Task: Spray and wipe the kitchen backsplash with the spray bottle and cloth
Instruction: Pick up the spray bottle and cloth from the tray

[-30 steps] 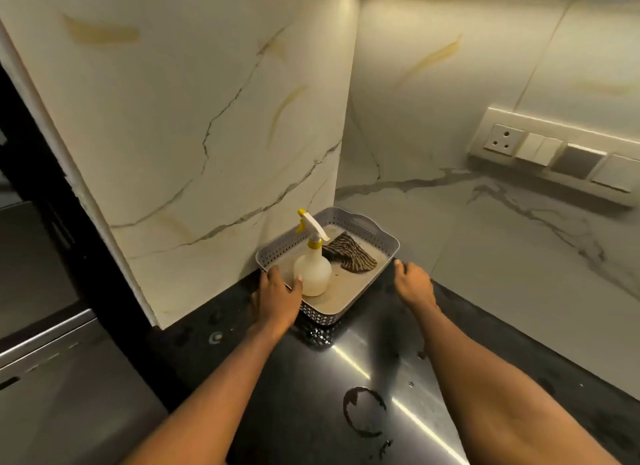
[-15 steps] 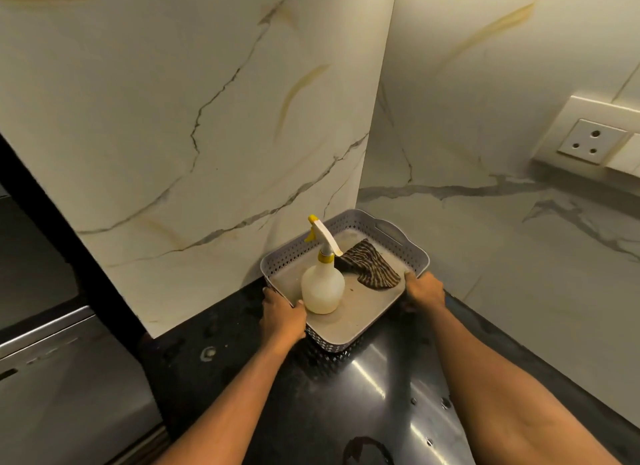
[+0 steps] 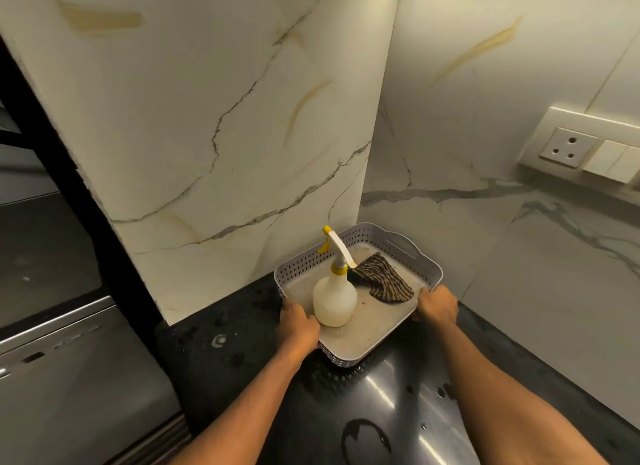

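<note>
Two hands grip one grey perforated tray (image 3: 381, 229) that sits cornerwise on the black counter (image 3: 388, 398), tucked into the corner where the two marble walls meet. The left hand (image 3: 298, 326) curls over the tray's rim at 8 o'clock, and the right hand (image 3: 437, 306) clasps the rim at 3 o'clock. Neither hand is on a tool yet.

The spray bottle (image 3: 334, 301) stands upright inside the tray, just beside the left hand's knuckles and clearly nearer that hand than the other. Its yellow nozzle points toward 11 o'clock, at the left wall. The striped cloth (image 3: 383, 280) lies flat at 2 o'clock from the bottle, its long axis running from about 10 to 4 o'clock, with its near end close to the right hand. Judging by this layout, the left hand suits the bottle and the right suits the cloth.

The backsplash (image 3: 225, 125) rises at 12 o'clock, pale marble with grey veins and yellowish streaks, and continues round to the right wall, where a socket plate (image 3: 568, 147) sits at 2 o'clock. The counter is glossy and spotted with drops, and a ring of liquid (image 3: 349, 426) lies at 6 o'clock.
</note>
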`<state>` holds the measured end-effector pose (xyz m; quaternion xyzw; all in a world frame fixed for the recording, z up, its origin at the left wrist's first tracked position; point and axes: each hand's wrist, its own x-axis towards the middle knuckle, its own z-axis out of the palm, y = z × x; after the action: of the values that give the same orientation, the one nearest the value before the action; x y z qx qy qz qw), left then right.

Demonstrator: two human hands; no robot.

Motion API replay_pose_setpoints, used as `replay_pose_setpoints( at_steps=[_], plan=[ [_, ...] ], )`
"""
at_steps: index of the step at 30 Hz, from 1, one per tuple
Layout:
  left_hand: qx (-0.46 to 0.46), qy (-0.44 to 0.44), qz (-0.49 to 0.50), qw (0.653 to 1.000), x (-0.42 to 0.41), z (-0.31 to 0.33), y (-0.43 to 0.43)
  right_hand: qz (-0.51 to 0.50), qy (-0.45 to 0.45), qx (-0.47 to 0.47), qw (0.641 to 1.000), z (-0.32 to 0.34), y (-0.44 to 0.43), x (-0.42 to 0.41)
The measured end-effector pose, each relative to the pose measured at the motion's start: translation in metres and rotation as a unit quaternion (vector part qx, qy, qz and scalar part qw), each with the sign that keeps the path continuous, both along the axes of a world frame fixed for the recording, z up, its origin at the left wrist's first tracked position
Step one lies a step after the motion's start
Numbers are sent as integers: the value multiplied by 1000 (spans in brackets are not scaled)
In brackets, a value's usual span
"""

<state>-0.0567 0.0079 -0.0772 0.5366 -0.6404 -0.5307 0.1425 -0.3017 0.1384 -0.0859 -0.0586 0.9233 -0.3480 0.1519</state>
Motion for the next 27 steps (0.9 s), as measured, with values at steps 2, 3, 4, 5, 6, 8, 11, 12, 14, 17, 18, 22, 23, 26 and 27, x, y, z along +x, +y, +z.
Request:
replay_pose_setpoints(
  at_steps=[2, 3, 4, 5, 6, 8, 11, 12, 14, 17, 18, 22, 23, 26, 27],
  plan=[
    [-18, -3, -6, 1000, 8, -3, 16, -5, 16, 3, 1000, 2, 18, 10],
    [-26, -6, -9, 1000, 10, -5, 24, -12, 23, 5, 1000, 3, 26, 15],
    [-31, -8, -11, 999, 15, -5, 36, -16, 27, 9, 999, 3, 37, 20],
    [-33, -7, -12, 999, 19, -6, 44, -21, 30, 9, 999, 4, 47, 27],
    [-32, -1, -14, 999, 24, -6, 55, -26, 30, 5, 999, 4, 60, 33],
    [-30, 3, -17, 999, 33, -8, 73, -30, 29, 0, 999, 5, 82, 45],
    [-47, -12, -25, 999, 54, -5, 112, -42, 33, 4, 999, 11, 127, 72],
    [-48, -16, -29, 998, 60, -6, 126, -45, 35, 3, 998, 12, 141, 79],
    [-46, -24, -39, 998, 74, -7, 151, -48, 41, 1, 998, 14, 168, 96],
    [-41, -26, -50, 998, 94, -8, 186, -51, 49, 5, 997, 15, 209, 121],
    [-45, -30, -53, 997, 99, -7, 196, -52, 48, 7, 997, 14, 220, 127],
    [-63, -57, -62, 994, 127, -5, 252, -58, 37, 11, 998, 11, 274, 157],
    [-60, -58, -64, 994, 135, -3, 266, -57, 34, 9, 998, 10, 288, 165],
    [-51, -59, -66, 995, 148, -3, 292, -66, 33, 5, 997, 9, 314, 180],
    [-51, -60, -68, 995, 152, -2, 301, -68, 30, 7, 997, 8, 322, 184]
  ],
)
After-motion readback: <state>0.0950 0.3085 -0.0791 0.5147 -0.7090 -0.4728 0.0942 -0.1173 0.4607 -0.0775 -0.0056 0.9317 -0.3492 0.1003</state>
